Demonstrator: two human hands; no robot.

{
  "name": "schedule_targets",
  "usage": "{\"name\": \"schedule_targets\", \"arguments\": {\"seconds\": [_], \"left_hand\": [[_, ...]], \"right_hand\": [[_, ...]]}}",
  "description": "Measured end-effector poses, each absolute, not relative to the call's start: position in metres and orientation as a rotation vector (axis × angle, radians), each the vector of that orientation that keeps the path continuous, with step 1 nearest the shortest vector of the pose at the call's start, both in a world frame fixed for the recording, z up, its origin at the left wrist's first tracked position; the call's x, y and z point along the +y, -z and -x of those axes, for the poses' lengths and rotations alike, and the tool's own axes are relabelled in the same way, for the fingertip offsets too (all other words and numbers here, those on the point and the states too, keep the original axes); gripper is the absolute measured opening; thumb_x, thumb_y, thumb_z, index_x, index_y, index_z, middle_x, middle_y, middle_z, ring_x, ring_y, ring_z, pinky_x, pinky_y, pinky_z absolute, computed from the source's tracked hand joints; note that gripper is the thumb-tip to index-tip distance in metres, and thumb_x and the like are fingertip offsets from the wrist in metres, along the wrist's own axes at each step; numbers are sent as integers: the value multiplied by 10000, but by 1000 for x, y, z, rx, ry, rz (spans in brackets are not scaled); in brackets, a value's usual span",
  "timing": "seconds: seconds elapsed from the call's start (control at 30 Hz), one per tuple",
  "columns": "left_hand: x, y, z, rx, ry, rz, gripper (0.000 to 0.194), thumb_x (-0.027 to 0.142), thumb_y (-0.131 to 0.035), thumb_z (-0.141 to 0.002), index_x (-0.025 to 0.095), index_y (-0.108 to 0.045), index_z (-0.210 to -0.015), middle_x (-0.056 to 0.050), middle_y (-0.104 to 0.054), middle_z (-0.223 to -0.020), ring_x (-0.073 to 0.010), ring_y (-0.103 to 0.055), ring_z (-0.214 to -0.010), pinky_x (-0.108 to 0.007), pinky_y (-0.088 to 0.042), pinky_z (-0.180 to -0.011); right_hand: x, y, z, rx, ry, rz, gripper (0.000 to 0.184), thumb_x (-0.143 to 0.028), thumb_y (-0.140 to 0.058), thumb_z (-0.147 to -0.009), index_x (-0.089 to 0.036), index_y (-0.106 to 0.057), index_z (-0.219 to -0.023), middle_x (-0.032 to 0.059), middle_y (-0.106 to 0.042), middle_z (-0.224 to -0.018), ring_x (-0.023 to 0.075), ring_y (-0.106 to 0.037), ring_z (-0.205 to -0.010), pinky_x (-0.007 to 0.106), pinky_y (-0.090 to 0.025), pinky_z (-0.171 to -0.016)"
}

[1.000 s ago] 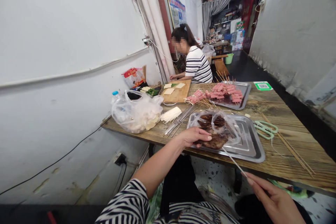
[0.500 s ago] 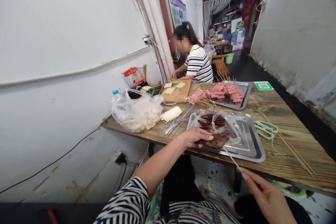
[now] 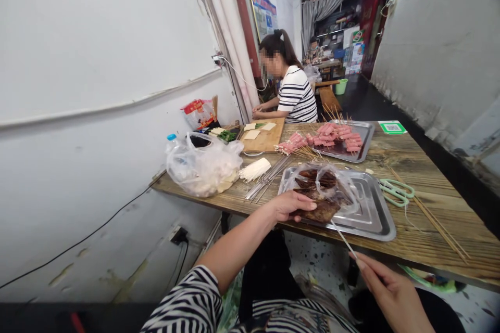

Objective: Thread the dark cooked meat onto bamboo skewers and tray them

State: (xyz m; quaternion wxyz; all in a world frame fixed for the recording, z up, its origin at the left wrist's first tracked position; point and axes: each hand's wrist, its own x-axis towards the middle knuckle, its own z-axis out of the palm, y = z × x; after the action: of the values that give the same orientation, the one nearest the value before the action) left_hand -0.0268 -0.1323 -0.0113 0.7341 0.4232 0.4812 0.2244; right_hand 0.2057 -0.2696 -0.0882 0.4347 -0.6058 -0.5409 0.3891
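Note:
My left hand (image 3: 294,206) grips a flat, dark brown slice of food (image 3: 323,210) between thumb and fingers, over the near side of a metal tray (image 3: 373,213). What kind of food it is I cannot tell. In my right hand (image 3: 390,286), pinched between thumb and forefinger, is a thin pale skewer (image 3: 342,235). Its far end meets the slice's right edge; how deep it goes is hidden. Behind the slice, more dark brown pieces (image 3: 314,178) lie in a clear plastic bag (image 3: 349,192) on the tray.
Scissors (image 3: 396,192) and long wooden skewers (image 3: 437,223) lie right of the tray. To its left are metal skewers (image 3: 265,179), enoki mushrooms (image 3: 254,168) and a plastic bag (image 3: 203,166). Pink skewered rolls (image 3: 332,135) fill another tray. A co-worker (image 3: 292,88) sits beyond a cutting board (image 3: 269,140).
My right hand has moved slightly left and up, toward the slice, with the skewer. My left hand stays nearly in place, still on the slice.

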Motion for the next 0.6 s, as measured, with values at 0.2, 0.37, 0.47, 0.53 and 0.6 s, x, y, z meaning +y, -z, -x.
{"name": "schedule_targets", "arguments": {"seconds": [0.2, 0.37, 0.47, 0.53, 0.6], "left_hand": [[-133, 5, 33, 1075, -462, -991, 584, 405, -913, -349, 90, -716, -800, 8, -604, -622, -24, -417, -443, -184, -255, -372], [-139, 2, 38, 1039, -455, -1024, 615, 410, -907, -396, 85, -726, -886, -9, -626, -647, -23, -430, -440, -182, -263, -380], [-141, -1, 37, 916, -349, -1060, 644, 436, -889, -456, 119, -716, -989, -49, -681, -766, -62, -542, -508, -171, -291, -399], [-141, -3, 35, 837, -282, -1097, 640, 458, -867, -502, 149, -704, -1039, -70, -707, -861, -100, -619, -581, -170, -323, -419], [-142, -4, 33, 832, -299, -1131, 604, 468, -853, -524, 152, -709, -1018, -71, -716, -880, -118, -649, -613, -175, -351, -436]], "right_hand": [[-272, 84, -208, -1381, -997, 1514, 397, -518, -616, -742, -227, -793, -948, 44, -767, -957, 274, -715, -931, 326, -560, -843], [-275, 76, -217, -1463, -958, 1523, 390, -519, -611, -733, -246, -793, -944, 46, -753, -1009, 273, -703, -967, 364, -526, -886], [-273, 72, -219, -1508, -900, 1499, 358, -493, -613, -730, -250, -797, -918, 44, -758, -987, 272, -712, -941, 375, -524, -887], [-271, 70, -220, -1535, -865, 1482, 339, -482, -619, -729, -257, -799, -907, 37, -758, -981, 271, -714, -935, 376, -520, -896], [-268, 68, -221, -1555, -839, 1485, 331, -481, -624, -726, -265, -799, -906, 29, -759, -979, 271, -712, -940, 377, -519, -900]]}}
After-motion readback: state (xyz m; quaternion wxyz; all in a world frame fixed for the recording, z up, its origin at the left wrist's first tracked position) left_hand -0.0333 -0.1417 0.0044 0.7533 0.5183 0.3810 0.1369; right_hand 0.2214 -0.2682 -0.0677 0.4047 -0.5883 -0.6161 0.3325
